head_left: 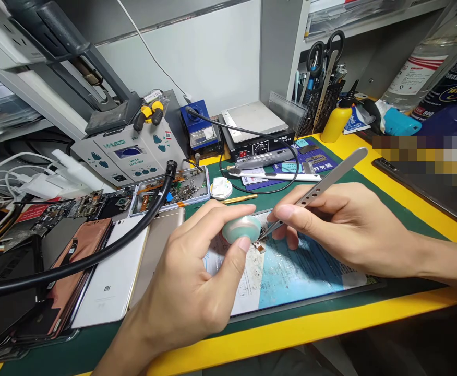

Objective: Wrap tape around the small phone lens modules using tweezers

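Tweezers (328, 178), silver, holes along the flat, slant down over the blue-and-white pad (291, 287), tips beside the mint-green round piece (242, 228). Left hand (201, 266), nearest: fingers pinching that round piece, thumb at its lower edge, fingertip on top. Right hand (341, 224): fingers grasping the tweezers partway down, pen-style. Small brown part (260, 249) lies on the pad just below the tips; whether the tips touch it, cannot tell.

Doing it well, as a judgement: squeeze lightly, a small part could flick off; hold the round piece steady and low; brace the little-finger side of the right hand on the pad; mind the left thumb, it sits right next to the points; angle the tips so they can be seen.

Writing: pad print too small to read. White phone back (111, 266), left: "MI" logo. Purple card (324, 160) past the pad: white characters, looks like "好壳膜". Station (130, 152), back left: "QUICK" and "LEAD FREE" on the front. Hot plate (255, 117), back middle: red digits illegible, label seems to end "940". Clear bottle (418, 73), back right: red-striped label, text unreadable.
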Demonstrator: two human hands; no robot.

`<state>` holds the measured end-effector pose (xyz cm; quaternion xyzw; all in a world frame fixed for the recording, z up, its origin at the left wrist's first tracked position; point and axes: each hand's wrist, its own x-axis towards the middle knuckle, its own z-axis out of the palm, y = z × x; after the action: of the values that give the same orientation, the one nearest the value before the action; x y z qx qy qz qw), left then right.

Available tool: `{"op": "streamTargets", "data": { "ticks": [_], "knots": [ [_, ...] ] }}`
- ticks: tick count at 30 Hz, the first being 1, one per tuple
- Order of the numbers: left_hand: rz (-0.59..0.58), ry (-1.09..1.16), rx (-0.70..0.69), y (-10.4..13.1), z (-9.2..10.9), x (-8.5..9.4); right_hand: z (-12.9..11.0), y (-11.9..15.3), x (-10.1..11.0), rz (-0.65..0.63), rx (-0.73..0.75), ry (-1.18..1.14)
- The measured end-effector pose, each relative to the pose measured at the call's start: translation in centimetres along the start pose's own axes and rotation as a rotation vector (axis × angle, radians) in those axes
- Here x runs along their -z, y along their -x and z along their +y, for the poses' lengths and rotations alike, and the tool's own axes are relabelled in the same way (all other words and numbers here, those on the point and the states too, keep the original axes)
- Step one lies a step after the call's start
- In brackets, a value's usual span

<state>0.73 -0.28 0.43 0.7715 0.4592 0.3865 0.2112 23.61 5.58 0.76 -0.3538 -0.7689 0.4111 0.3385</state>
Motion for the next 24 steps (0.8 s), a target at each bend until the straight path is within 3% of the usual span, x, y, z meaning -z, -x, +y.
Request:
{"op": "streamTargets", "data": {
  "ticks": [9,16,24],
  "knots": [
    [0.11,0.342,0.375,-0.7,0.2,0.1,-0.2,-0.4,0.1,0.044,-0.043,-0.087],
    [0.139,0.559,0.464,-1.0,0.0,0.5,0.1,-0.4,0.2,0.039,-0.028,-0.09],
    [0.134,0.62,0.51,-0.9,-0.4,0.4,-0.1,0.2,0.1,0.027,0.003,-0.087]
  ]
}}
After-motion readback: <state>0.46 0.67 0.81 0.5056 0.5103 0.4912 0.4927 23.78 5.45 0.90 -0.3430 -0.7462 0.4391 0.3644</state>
